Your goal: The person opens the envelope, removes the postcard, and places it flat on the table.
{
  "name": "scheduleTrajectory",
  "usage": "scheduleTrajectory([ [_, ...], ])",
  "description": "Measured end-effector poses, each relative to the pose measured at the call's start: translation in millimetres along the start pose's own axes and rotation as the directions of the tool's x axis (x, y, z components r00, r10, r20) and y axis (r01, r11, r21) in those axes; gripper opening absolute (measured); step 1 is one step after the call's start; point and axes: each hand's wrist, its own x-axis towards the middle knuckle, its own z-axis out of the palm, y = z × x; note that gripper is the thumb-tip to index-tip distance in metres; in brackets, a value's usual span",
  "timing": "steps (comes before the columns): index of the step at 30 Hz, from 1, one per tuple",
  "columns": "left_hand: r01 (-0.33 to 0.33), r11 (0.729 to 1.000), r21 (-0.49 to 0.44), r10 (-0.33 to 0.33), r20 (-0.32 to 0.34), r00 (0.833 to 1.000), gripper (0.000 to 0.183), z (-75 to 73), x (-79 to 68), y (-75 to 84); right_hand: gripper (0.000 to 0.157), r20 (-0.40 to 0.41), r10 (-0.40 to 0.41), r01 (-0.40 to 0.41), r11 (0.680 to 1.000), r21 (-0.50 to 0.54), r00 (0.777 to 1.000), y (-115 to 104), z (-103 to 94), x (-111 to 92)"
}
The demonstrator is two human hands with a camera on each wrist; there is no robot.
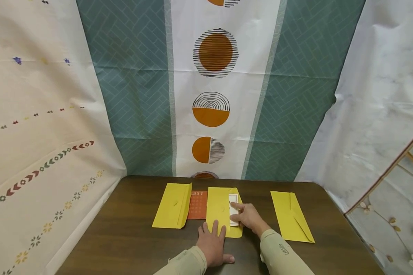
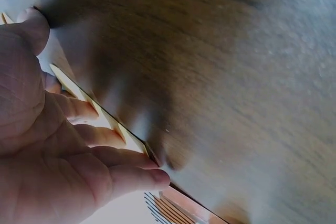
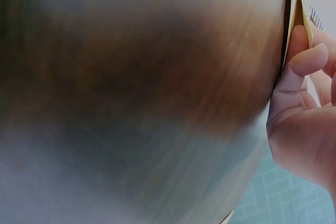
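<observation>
On a dark-brown wooden worktop [image 1: 124,229], near the far edge, lies a yellow paper envelope [image 1: 217,202] under the left hand [image 1: 211,246], fingers spread. The right hand [image 1: 251,217] pinches a white rectangular card [image 1: 234,198] partly inside; its wrist view alone shows parted paper layers [image 3: 306,22].

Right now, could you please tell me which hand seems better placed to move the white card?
Probably the right hand: it touches the white card, whereas the left hand rests on the middle yellow envelope's near edge.

That tabletop [image 1: 124,244] is dark, grained wood. On it lie a left yellow envelope [image 1: 168,208], a reddish card [image 1: 197,206], a middle yellow envelope [image 1: 216,204] and, well apart, a right yellow envelope [image 1: 287,212].
</observation>
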Motion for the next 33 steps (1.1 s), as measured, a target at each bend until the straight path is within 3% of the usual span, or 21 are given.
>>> scheduleTrajectory([
  [11, 0.005, 1.000, -0.007, -0.005, -0.012, 1.000, 0.098, -4.2, -2.3, 1.7, 0.062, -0.040, 0.015, -0.013, 0.997, 0.070, 0.999, 0.2, -3.0, -1.9],
  [33, 0.024, 0.999, -0.024, -0.023, 0.018, 1.000, 0.098, -3.8, -2.4, 1.5, 0.063, -0.042, 0.011, -0.012, 1.000, -0.018, 0.999, -3.8, 1.0, -4.7],
])
